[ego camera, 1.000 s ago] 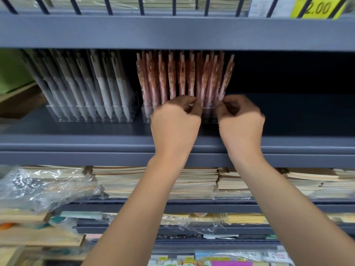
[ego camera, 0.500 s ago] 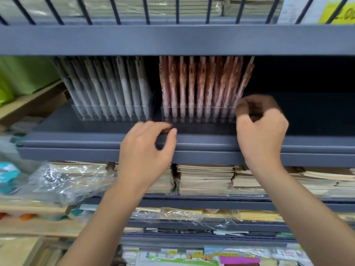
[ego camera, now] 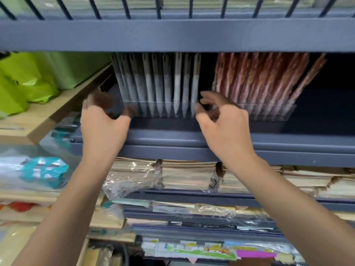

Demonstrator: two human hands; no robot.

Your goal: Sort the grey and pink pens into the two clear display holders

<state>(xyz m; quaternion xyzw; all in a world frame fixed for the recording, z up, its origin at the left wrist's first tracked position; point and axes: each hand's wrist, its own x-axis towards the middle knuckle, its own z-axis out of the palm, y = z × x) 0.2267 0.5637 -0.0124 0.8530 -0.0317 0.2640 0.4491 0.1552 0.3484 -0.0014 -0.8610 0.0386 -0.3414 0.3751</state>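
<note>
We reach both hands to the grey shelf (ego camera: pixel 192 139), at the two ends of the left clear holder (ego camera: pixel 163 109). Our left hand (ego camera: pixel 103 123) is at its left end and our right hand (ego camera: pixel 224 123) at its right end, in the narrow gap before the right clear holder (ego camera: pixel 272 112). The fingers of both hands are spread and curled, released, grasping nothing; the blur hides whether the tips touch the plastic. The grey pens (ego camera: pixel 159 83) stand upright, tips down, in the left holder; we count about ten, the leftmost ones blurred together. The pink pens (ego camera: pixel 263 79) fill the right holder, leaning slightly right; we make out roughly a dozen. The holders sit back from the shelf's front edge. Right of the pink pens the shelf lies dark and open. Green bags (ego camera: pixel 25 83) sit beyond the shelf's left edge.
</note>
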